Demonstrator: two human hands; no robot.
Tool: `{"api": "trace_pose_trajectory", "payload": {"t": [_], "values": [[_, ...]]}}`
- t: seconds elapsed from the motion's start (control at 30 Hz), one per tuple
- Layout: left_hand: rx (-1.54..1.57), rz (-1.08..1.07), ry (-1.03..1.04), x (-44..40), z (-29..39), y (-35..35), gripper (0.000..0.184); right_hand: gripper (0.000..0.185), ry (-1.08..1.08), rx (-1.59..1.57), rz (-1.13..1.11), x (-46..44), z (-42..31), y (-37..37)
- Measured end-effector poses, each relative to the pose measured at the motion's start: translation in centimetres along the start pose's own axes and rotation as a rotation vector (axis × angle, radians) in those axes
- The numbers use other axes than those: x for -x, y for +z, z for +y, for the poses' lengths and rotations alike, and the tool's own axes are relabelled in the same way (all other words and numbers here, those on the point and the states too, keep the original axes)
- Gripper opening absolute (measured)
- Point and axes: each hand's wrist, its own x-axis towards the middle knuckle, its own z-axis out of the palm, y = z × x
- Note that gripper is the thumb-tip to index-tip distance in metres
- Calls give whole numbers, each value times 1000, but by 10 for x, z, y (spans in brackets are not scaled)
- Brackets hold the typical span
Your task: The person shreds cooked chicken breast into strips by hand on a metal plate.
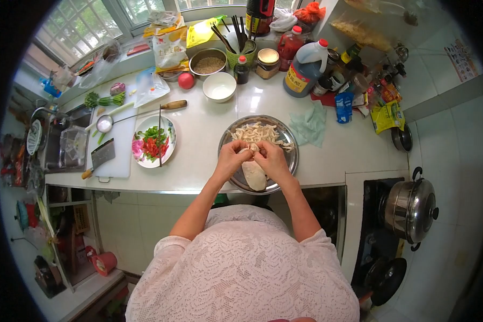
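Observation:
Over a round steel tray (225, 180), my left hand (232, 160) and my right hand (272, 161) meet with fingertips pinched on a small pale piece of meat (250, 147). Below the fingers, a larger pale chunk of meat (254, 176) lies on the tray. Behind the hands, a heap of pale shredded strips (260, 132) covers the tray's far part. To the left, a floral plate (168, 151) holds chopped green and red peppers (154, 143), with chopsticks (160, 134) laid across it. A green cloth (309, 124) lies right of the tray.
At the left are a white cutting board (115, 161), a cleaver (102, 154) and a sink (72, 153). A white bowl (219, 87), steel bowl (207, 63) and bottles (304, 70) stand behind. A steel pot (411, 209) sits on the stove at the right.

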Motion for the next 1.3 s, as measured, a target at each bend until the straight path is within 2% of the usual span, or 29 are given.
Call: {"api": "trace_pose_trajectory", "payload": {"t": [0.33,0.4,0.43,0.5,0.53,0.67,0.77,0.9,0.97,1.1,1.17,1.23,1.3], "values": [[-22,10,-11,-7,-10,-5,12,10,-78,146,80,-4,-1,5],[2,8,-40,-7,-6,-5,12,10,72,85,173,-9,14,2],[120,0,-99,-5,-3,-6,11,10,71,86,172,-11,21,-2],[238,-7,-158,-6,-3,-9,11,8,294,-280,101,-15,29,-14],[254,5,-167,-7,-6,-11,11,9,322,-362,18,-14,29,-19],[269,-21,-165,-11,-17,-11,13,11,312,-459,-74,-8,26,-7],[197,-61,-118,-9,-14,-8,10,10,252,-405,-130,-6,20,1],[127,-74,-96,-13,-19,-11,17,12,177,-135,-86,-5,17,0],[-2,-79,-97,-15,-22,-12,17,12,163,-32,-94,-5,7,-2],[-36,-68,-108,-11,-12,-6,14,12,116,79,-1,-7,12,-1],[71,-65,-120,-11,-10,-5,12,13,132,134,47,-10,27,-1],[111,-48,-127,-16,-12,-14,12,13,336,-230,61,-13,33,-5],[153,-31,-139,-18,-14,-21,13,13,351,-302,47,-10,35,-8]]}}
